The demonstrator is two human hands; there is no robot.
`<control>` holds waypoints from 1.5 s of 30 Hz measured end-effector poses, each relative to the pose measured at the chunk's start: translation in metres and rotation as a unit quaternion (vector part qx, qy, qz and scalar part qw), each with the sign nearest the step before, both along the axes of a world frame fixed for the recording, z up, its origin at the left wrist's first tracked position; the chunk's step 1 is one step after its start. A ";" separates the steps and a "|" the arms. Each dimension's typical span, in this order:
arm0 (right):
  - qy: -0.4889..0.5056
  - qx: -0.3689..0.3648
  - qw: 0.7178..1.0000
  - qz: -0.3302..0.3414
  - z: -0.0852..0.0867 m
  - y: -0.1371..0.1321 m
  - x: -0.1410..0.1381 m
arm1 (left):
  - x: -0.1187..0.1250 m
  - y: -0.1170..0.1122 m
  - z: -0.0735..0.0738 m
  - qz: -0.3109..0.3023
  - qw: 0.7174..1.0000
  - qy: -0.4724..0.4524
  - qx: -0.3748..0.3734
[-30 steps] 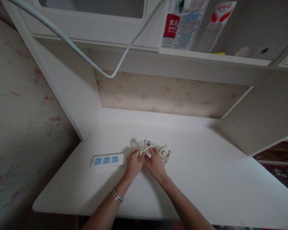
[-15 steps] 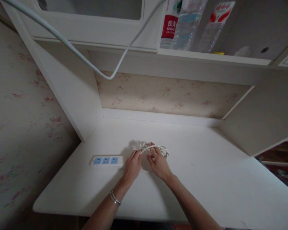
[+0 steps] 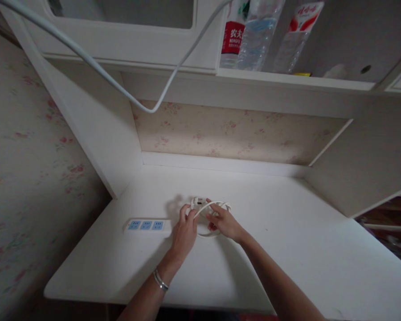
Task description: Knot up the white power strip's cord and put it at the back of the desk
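A white cable is gathered in loose loops between my two hands above the desk. My left hand is closed on the left side of the loops, and a bracelet circles that wrist. At the right side, my right hand has its fingers curled round the cable. A white plug shows at the far side of the loops, near my fingertips. Left of my left hand, a white power strip with blue socket faces lies flat on the desk.
The white desk has side panels left and right. Over it runs a shelf with several plastic bottles. A thick pale cord droops in front of the cabinet. Floral wallpaper covers the left wall.
My right hand has turned, and its fingers now curl round the loops. The plug and coil have shifted slightly left, and the plug shows more clearly. The power strip stays in place.
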State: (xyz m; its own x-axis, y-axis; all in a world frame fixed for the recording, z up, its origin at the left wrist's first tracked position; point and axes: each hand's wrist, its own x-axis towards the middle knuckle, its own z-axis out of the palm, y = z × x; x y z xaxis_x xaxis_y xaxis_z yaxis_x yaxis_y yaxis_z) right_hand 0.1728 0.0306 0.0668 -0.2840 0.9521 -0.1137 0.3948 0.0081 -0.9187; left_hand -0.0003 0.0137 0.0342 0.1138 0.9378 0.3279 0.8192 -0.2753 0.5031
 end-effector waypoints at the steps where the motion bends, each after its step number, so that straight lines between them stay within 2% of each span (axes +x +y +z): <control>1: -0.004 0.014 1.000 -0.005 0.000 0.000 0.000 | 0.000 0.000 -0.001 -0.006 1.000 0.003 0.007; 5: -0.019 0.032 0.999 -0.011 0.004 -0.001 -0.002 | 0.000 0.000 -0.002 -0.032 0.999 0.026 0.002; 10: -0.042 0.031 0.999 -0.008 0.011 0.000 -0.002 | -0.002 -0.001 0.000 -0.039 0.995 0.060 -0.074; 14: -0.097 0.030 0.994 0.039 0.020 0.002 0.001 | -0.004 -0.002 0.000 -0.080 0.987 0.060 -0.122; 16: -0.124 0.064 0.986 0.096 0.024 0.001 0.002 | -0.006 -0.002 -0.001 -0.085 0.987 0.042 -0.132; 18: -0.143 0.141 0.968 0.149 0.025 -0.001 0.000 | -0.007 -0.002 -0.002 -0.076 0.987 0.019 -0.137; 20: -0.165 0.195 0.954 0.160 0.022 -0.007 -0.003 | -0.007 -0.001 -0.002 -0.071 0.988 -0.002 -0.138; 23: -0.217 0.215 0.945 0.116 0.011 -0.019 -0.009 | -0.008 0.000 -0.002 -0.078 0.987 -0.034 -0.138; 27: -0.294 0.289 0.907 0.087 0.000 -0.035 -0.015 | -0.007 0.000 0.001 -0.064 0.984 -0.060 -0.154; 30: -0.335 0.311 0.885 0.086 0.000 -0.041 -0.012 | -0.007 0.003 0.003 -0.070 0.986 -0.056 -0.141; 32: -0.347 0.302 0.885 0.071 0.004 -0.043 -0.004 | -0.010 0.008 0.004 -0.082 0.986 -0.052 -0.136; 37: -0.279 0.250 0.926 -0.042 0.033 -0.049 0.035 | -0.024 0.028 0.008 -0.042 0.986 -0.035 -0.158; 40: -0.230 0.166 0.952 -0.111 0.050 -0.057 0.070 | -0.031 0.037 0.012 -0.039 0.986 -0.030 -0.157; 42: -0.192 0.091 0.963 -0.168 0.054 -0.063 0.095 | -0.032 0.040 0.016 -0.054 0.986 -0.027 -0.158; 45: -0.138 0.022 0.958 -0.249 0.045 -0.070 0.128 | -0.028 0.039 0.022 -0.098 0.982 -0.025 -0.159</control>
State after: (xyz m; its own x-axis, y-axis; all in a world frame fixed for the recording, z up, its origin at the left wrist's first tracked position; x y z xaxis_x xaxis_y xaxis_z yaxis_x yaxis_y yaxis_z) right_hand 0.3007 -0.0392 0.1119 0.2429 0.9672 -0.0748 0.5880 -0.2081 -0.7817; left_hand -0.0287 0.0524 0.0560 0.2939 0.9553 0.0312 0.7386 -0.2477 0.6270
